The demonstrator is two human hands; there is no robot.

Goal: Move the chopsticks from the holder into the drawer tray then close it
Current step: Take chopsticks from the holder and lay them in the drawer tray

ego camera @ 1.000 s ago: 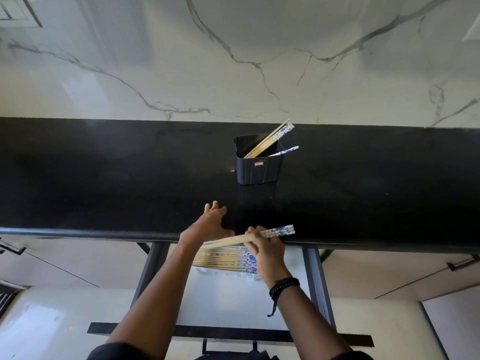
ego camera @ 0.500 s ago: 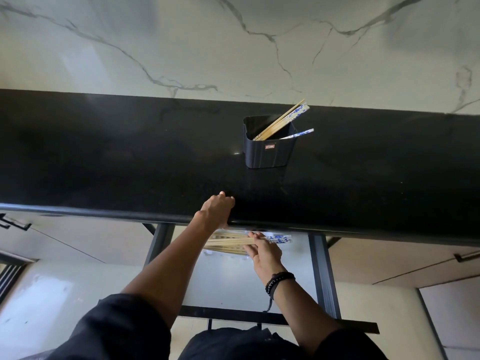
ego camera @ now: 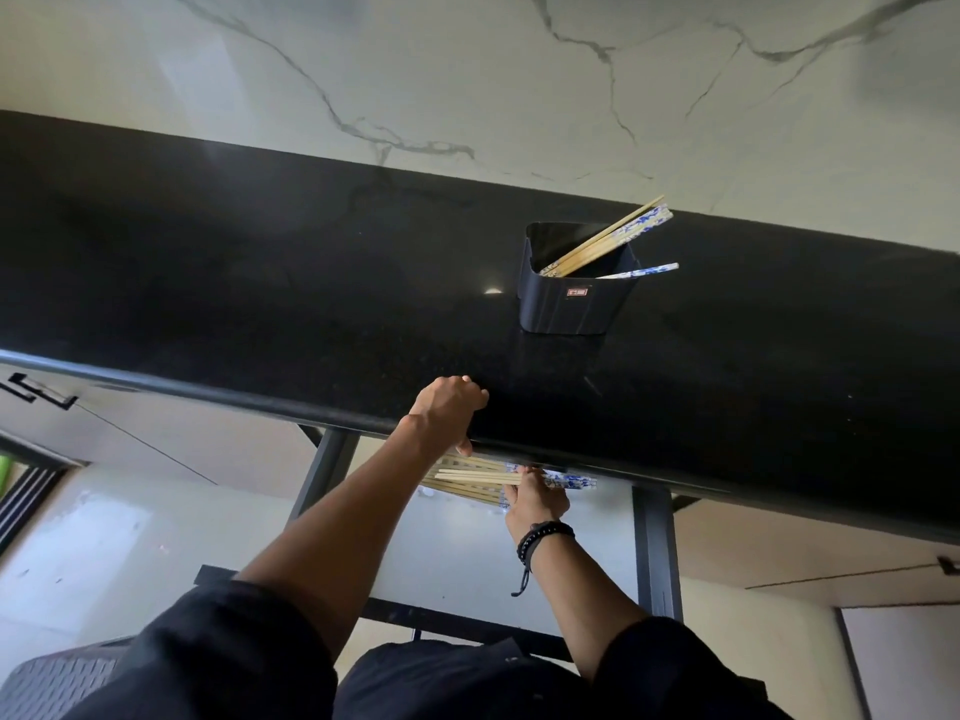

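Observation:
A black holder (ego camera: 571, 298) stands on the black countertop (ego camera: 260, 304) with several wooden, blue-patterned chopsticks (ego camera: 608, 244) leaning out to the right. Below the counter edge the drawer (ego camera: 652, 553) is pulled out, its pale tray (ego camera: 447, 553) holding a bundle of chopsticks (ego camera: 467, 488) near the back. My right hand (ego camera: 535, 504) is down in the drawer, fingers closed on a pair of chopsticks (ego camera: 571, 480) lying across that bundle. My left hand (ego camera: 449, 407) rests curled over the counter's front edge, thumb under the lip.
A white marble wall rises behind the counter. Cabinet fronts with black handles (ego camera: 36, 397) flank the drawer on both sides. The drawer's black front bar (ego camera: 415, 615) sits close to my body. A grey slotted bin (ego camera: 57, 678) is at the bottom left.
My right hand has lowered the pair of chopsticks from counter-edge height down into the drawer onto the bundle. My left hand has curled over the counter edge. The view has tilted.

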